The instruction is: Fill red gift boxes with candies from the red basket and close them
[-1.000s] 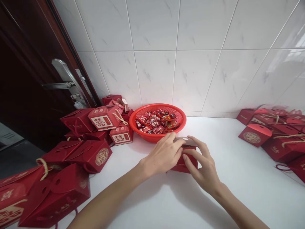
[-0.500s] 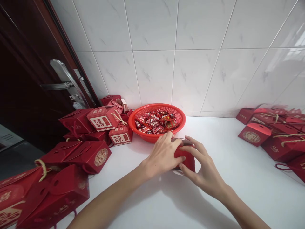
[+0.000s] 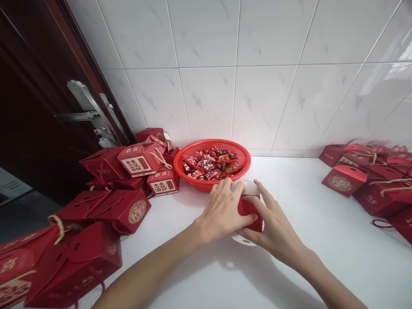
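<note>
In the middle of the white tabletop is a small red cardboard gift box [image 3: 247, 208], held between both my hands. Its white-lined flaps are folded outward, one toward the wall and one toward me, the near one with holes in it. My left hand [image 3: 220, 210] wraps the box's left side, its thumb across the red face. From the right, my right hand [image 3: 273, 223] grips the other side with thumb and fingers, the index finger raised. Just behind my left fingers is a red plastic basket [image 3: 206, 186] holding many wrapped candies [image 3: 210, 165].
Finished-looking red gift boxes [image 3: 137, 161] with cord handles are piled on the left, some near my left forearm. More red boxes [image 3: 375, 189] lie at the right. A tiled wall [image 3: 267, 107] bounds the back, and a dark door [image 3: 41, 86] with a metal handle [image 3: 85, 113] is at left.
The box's flaps have spread further outward, so their white insides now show at the far and near sides. Both hands have stayed around the box, shifting slightly.
</note>
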`<state>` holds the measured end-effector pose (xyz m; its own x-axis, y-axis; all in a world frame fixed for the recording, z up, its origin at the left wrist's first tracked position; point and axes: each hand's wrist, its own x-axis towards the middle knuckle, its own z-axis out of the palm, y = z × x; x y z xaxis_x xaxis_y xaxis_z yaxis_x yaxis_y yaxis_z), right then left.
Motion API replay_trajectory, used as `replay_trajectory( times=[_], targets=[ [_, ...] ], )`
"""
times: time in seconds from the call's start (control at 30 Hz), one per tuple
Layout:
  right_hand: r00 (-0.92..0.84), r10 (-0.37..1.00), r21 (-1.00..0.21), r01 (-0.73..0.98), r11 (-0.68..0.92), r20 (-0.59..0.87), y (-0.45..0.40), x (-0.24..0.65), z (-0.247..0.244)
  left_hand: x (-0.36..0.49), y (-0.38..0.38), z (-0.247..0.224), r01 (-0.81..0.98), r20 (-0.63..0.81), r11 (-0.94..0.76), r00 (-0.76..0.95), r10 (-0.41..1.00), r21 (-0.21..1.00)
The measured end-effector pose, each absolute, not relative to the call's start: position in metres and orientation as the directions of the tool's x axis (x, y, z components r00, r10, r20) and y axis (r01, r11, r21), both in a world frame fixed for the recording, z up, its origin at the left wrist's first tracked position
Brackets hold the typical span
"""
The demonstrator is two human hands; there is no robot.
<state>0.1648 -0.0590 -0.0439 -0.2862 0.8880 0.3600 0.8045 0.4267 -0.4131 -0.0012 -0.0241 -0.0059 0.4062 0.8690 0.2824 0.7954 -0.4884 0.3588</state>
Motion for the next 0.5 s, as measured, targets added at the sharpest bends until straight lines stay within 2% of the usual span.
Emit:
replay_trajectory(
  times=[0.3, 0.4, 0.5],
  targets=[
    [-0.299, 0.889, -0.303, 0.861, 0.408, 0.347, -0.058, 0.159, -0.044, 0.001, -0.028, -0.009, 0.845, 0.287, -0.462, 0.388, 0.876, 0.268],
    [-0.302, 0.883, -0.285, 0.866, 0.412, 0.358, -0.058, 0.157, -0.043, -0.003, -0.026, -0.005, 0.827, 0.246, -0.463, 0.399, 0.883, 0.319],
    [-0.316, 0.883, -0.282, 0.863, 0.42, 0.347, -0.059, 0.155, -0.04, -0.012, -0.024, 0.004, 0.758, 0.178, -0.48, 0.45, 0.875, 0.441]
  ],
)
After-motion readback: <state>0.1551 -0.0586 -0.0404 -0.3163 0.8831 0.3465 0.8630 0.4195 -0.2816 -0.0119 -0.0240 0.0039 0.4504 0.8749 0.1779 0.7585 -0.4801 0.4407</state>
